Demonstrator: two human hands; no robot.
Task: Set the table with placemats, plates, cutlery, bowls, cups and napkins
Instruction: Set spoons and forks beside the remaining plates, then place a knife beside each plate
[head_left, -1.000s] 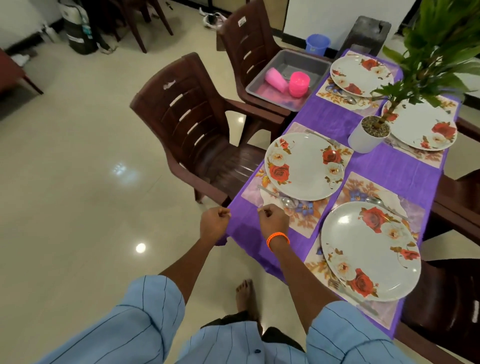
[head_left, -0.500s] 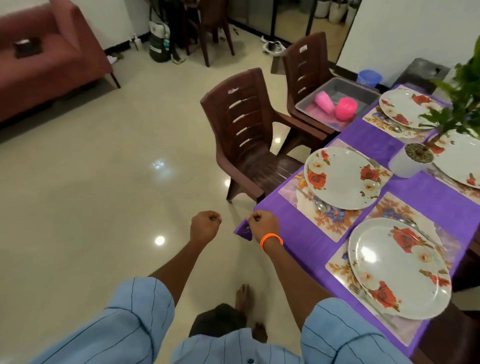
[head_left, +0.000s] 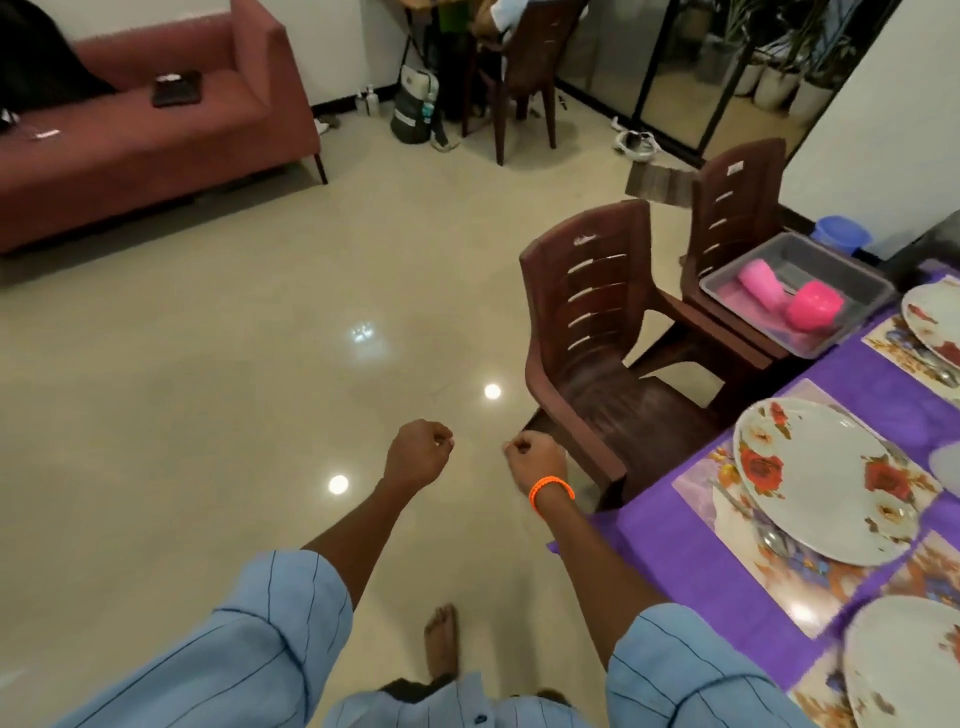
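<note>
plates with red roses (head_left: 815, 480) sit on floral placemats (head_left: 737, 525) along the purple-covered tabletop (head_left: 675, 530), over at the right edge of view. one plate is full in sight on its mat, a spoon (head_left: 771, 538) tucked against its near rim; another plate (head_left: 904, 670) shows at the bottom right corner and a third (head_left: 935, 322) at the far right, each on its own mat.

both hands are out over the tiled floor, clear of the tabletop. left hand (head_left: 418, 452): grip closed into a fist, nothing in it. right hand (head_left: 535, 457), orange band (head_left: 551, 491) on the wrist: fingers curled tight as well, nothing visible between them.

just beyond the right hand stands a brown plastic chair (head_left: 587, 332), seat bare. a second brown chair (head_left: 737, 208) behind it carries a grey tray (head_left: 857, 275), and in that tray lie a pink cup (head_left: 761, 280) on its side and a pink bowl (head_left: 813, 306).

blue striped sleeves are rolled at the elbows, one bare foot (head_left: 441, 644) on the floor below. a red sofa (head_left: 156, 130) stands far left.
</note>
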